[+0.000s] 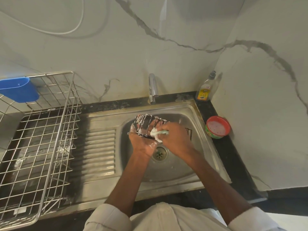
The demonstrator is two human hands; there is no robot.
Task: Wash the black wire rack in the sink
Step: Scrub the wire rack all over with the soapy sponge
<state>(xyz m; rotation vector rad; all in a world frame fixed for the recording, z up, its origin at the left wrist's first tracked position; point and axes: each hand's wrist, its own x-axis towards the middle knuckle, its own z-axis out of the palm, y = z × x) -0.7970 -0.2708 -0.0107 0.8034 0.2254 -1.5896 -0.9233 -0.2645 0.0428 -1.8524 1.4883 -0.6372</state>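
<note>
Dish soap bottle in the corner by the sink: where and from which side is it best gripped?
Probably round the clear body of the dish soap bottle, below the pump, coming from the sink side. It stands upright in the corner, with wall behind and to its right, so only the front-left is open.

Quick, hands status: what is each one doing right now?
Left hand: holds the soapy black wire rack from below, over the sink.
Right hand: grips a foamy scrub pad against the rack.
</note>
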